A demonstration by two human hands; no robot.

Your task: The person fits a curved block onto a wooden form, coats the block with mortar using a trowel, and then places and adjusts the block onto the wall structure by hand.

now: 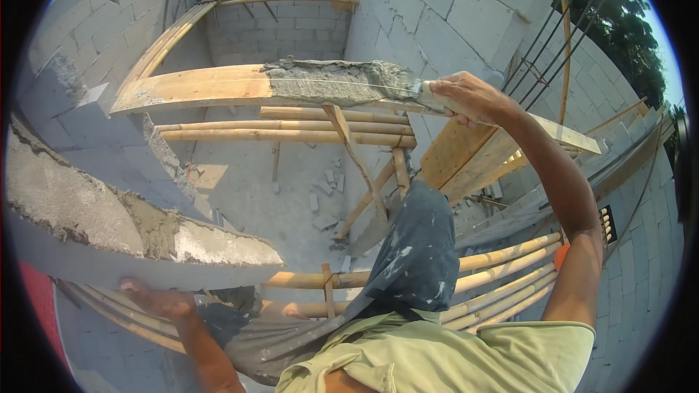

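Note:
My right hand is closed around a pale, mortar-smeared thing whose kind I cannot make out. It is at the right end of a rough band of wet grey mortar on a long beam. A wooden board faces the beam, and a thin string runs across the mortar. Lower left, my left hand has its fingers stretched out, close against the side of a block wall topped with mortar. It seems to hold nothing; part of the fingers is blurred.
Bamboo poles run around my legs, and others cross below the beam. A slanted wooden prop stands under it. Broken block pieces lie on the floor far below. Steel rods rise at the right by the block wall.

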